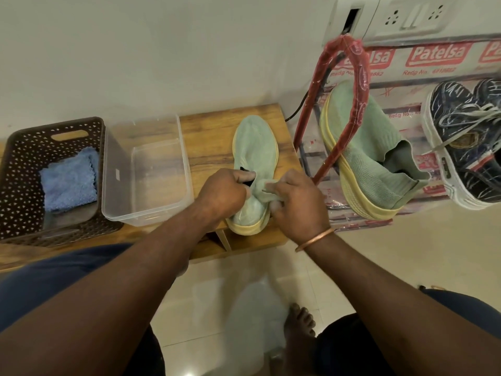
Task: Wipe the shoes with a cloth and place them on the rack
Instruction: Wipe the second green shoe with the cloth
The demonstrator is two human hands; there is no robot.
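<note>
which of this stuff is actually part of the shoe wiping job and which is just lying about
Job in hand:
green shoe on the table, gripped by left hand and right hand
blue cloth
rack
matching green shoe and navy shoe, both on the rack

Lying about:
clear tub
brown basket (only holds the cloth)
wall socket

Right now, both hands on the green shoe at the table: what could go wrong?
1. The green shoe sits with its heel near the table edge while the left hand and right hand grip its collar; a hard tug might drag it off.
2. The other green shoe lies tilted on the rack; adding this one could knock it.
3. The blue cloth lies in the brown basket, in neither hand, so wiping may get skipped.
</note>
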